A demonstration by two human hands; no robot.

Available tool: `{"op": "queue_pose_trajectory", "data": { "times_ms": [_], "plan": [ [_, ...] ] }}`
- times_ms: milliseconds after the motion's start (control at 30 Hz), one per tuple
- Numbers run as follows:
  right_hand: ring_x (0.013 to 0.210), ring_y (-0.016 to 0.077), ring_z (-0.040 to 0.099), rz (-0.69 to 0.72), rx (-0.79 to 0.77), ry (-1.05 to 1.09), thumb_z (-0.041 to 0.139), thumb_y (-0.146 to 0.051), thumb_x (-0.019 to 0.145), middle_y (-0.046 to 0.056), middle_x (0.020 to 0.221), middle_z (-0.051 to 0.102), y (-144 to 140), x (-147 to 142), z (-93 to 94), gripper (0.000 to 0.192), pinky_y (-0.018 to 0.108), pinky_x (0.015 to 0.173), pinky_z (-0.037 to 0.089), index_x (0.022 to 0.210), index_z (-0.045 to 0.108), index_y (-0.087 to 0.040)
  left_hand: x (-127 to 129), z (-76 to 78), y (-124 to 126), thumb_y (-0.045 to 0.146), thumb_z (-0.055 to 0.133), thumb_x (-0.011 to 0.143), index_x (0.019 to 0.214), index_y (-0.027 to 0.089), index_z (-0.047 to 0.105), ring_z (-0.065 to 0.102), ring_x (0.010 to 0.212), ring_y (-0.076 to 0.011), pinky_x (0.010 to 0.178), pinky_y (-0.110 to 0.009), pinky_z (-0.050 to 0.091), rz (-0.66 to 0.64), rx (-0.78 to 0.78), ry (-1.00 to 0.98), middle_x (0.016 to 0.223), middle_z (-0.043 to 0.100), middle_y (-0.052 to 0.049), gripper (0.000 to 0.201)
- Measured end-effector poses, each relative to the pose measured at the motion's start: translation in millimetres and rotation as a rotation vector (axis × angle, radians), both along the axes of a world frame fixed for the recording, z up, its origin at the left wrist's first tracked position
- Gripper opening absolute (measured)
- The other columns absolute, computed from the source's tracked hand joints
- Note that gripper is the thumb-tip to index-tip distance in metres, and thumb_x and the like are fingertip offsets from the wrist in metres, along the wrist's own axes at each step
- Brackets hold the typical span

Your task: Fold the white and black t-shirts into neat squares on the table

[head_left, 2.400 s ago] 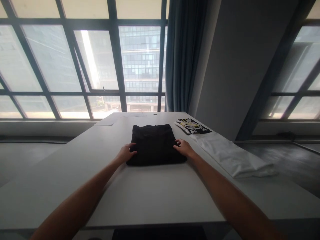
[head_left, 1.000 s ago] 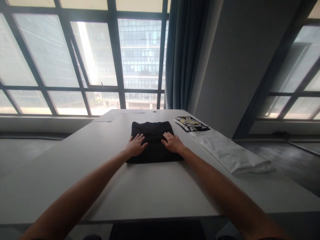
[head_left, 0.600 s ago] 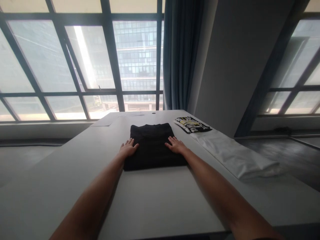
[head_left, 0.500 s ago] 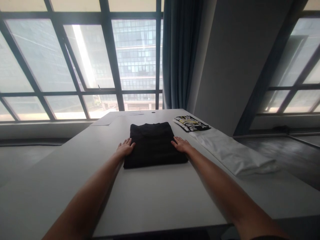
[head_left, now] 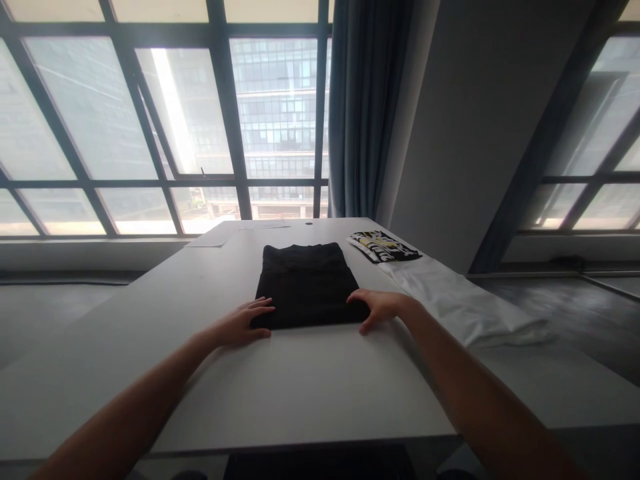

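Note:
A folded black shirt (head_left: 307,287) lies flat in the middle of the white table (head_left: 310,380), its neckline at the far edge. My left hand (head_left: 244,321) is at the shirt's near left corner, fingers resting over the side and thumb apart by the near edge. At the near right corner, my right hand (head_left: 380,308) touches the cloth with fingers and thumb spread around it. Both hands look open; the undersides of the corners are hidden.
Along the table's right side lies a white cloth (head_left: 455,300), with a black, white and yellow patterned piece (head_left: 385,247) at its far end. Paper sheets (head_left: 207,240) lie at the far left. Beyond stand windows, a blue curtain (head_left: 363,113) and a grey pillar (head_left: 465,133).
Both hands have slid toward me, from the shirt's sides down to its near corners, with thumbs now at the near edge. The shirt's near edge lies straighter.

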State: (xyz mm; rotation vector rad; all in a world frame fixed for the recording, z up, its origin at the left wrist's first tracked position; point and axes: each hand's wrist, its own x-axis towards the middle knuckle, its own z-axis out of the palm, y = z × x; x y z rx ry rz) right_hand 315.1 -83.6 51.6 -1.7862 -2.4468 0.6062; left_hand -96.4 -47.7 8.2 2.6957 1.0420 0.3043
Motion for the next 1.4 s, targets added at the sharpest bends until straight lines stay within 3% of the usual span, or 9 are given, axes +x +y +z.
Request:
{"op": "queue_pose_trajectory", "data": {
  "times_ms": [200,367,667,767,867,1000,1133,1300,1400],
  "plan": [
    [0.101,0.0223,0.063,-0.028,0.152,-0.114,0.065,-0.016,0.072,0.007,0.116,0.067,-3,-14,2.1,0.036,0.027,0.088,0.046,0.107,0.072,-0.021,-7,-4.1,5,0.044,0.050,0.091,0.119,0.022,0.068,0.063,0.115,-0.0271,0.101,-0.043,0.050,-0.027,0.173,-0.076,0.127,0.066,-0.009,0.040],
    [0.092,0.0205,0.065,-0.026,0.205,-0.087,0.056,-0.016,0.079,0.007,0.098,0.073,-11,-9,21.1,0.028,0.025,0.083,0.045,0.100,0.075,-0.018,-8,6.7,-2,0.035,0.047,0.093,0.111,0.020,0.070,0.071,0.088,-0.0225,0.082,-0.037,0.058,-0.004,0.208,-0.182,0.103,0.075,-0.009,0.033],
    [0.093,0.0227,0.065,0.097,0.006,0.029,0.060,-0.030,0.079,0.005,0.099,0.072,-39,8,110.7,0.032,0.028,0.081,0.048,0.106,0.072,-0.018,-21,97.0,-10,0.046,0.061,0.084,0.099,0.018,0.073,0.070,0.078,-0.0218,0.073,-0.035,0.059,-0.058,-0.063,-0.497,0.083,0.075,-0.005,0.035],
    [0.100,0.0231,0.064,0.041,0.093,0.117,0.061,-0.033,0.082,0.007,0.111,0.070,-14,11,139.4,0.039,0.029,0.085,0.049,0.116,0.068,-0.017,-21,125.2,16,0.050,0.066,0.080,0.102,0.016,0.072,0.070,0.076,-0.0220,0.071,-0.038,0.060,0.033,-0.133,-0.616,0.085,0.074,-0.007,0.040],
    [0.099,0.0219,0.064,-0.088,0.232,0.150,0.058,-0.028,0.085,0.008,0.115,0.069,34,6,144.5,0.038,0.030,0.087,0.049,0.121,0.065,-0.015,-11,136.8,60,0.048,0.069,0.076,0.102,0.014,0.071,0.069,0.075,-0.0216,0.067,-0.039,0.060,0.191,-0.105,-0.700,0.087,0.073,-0.008,0.043],
    [0.106,0.0209,0.063,-0.241,0.470,0.141,0.058,-0.021,0.087,0.010,0.117,0.069,103,-9,119.7,0.036,0.026,0.092,0.046,0.120,0.066,-0.013,18,121.9,119,0.037,0.060,0.083,0.114,0.009,0.066,0.069,0.076,-0.0222,0.069,-0.038,0.059,0.461,-0.033,-0.741,0.091,0.073,-0.011,0.042],
    [0.122,0.0212,0.056,-0.473,0.463,0.033,0.040,-0.032,0.098,0.014,0.133,0.060,139,-22,72.4,0.045,0.029,0.102,0.040,0.136,0.054,-0.013,41,75.9,150,0.032,0.051,0.090,0.127,0.009,0.058,0.068,0.099,-0.0254,0.084,-0.036,0.054,0.731,0.012,-0.619,0.111,0.070,-0.017,0.044],
    [0.122,0.0269,0.057,-0.465,0.258,-0.023,0.059,-0.052,0.085,0.018,0.131,0.062,140,-26,2.6,0.062,0.034,0.100,0.043,0.133,0.056,-0.012,39,10.8,155,0.034,0.072,0.076,0.127,0.010,0.058,0.069,0.100,-0.0276,0.084,-0.034,0.054,0.736,-0.094,-0.482,0.110,0.072,-0.018,0.059],
    [0.124,0.0267,0.056,-0.450,0.251,0.012,0.065,-0.049,0.080,0.018,0.132,0.060,136,-28,-22.2,0.068,0.033,0.101,0.042,0.136,0.053,-0.012,33,-3.5,155,0.025,0.068,0.076,0.123,0.015,0.063,0.067,0.107,-0.0241,0.092,-0.030,0.052,0.624,-0.039,-0.419,0.119,0.070,-0.012,0.048]
  ]
}}
